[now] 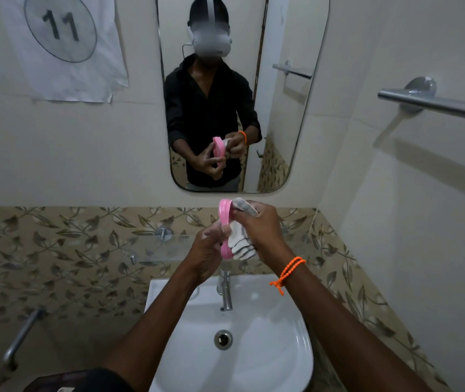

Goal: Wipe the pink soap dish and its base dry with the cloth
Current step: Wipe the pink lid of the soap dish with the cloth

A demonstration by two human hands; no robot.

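At the upper left of the frame, a sheet of paper [64,43] marked "11" inside a circle is fixed to the wall. At the lower left, a metal pipe [20,339] runs along the patterned tile band.

At centre frame, the left hand [207,254] grips the pink soap dish [224,226], fingers curled round its lower edge. The dish is held on edge, upright, above the white sink [268,357] and the tap [225,292]. Immediately to the right of the dish, the cloth [241,244], white with grey stripes, is in contact with the dish face. The right hand [262,230] grips the cloth, fingers curled over it; an orange cord bracelet [287,274] sits on that wrist.

The mirror [279,114] above centre reflects the person, the dish and the cloth. At the upper right, a chrome towel rail [434,104] projects from the wall.
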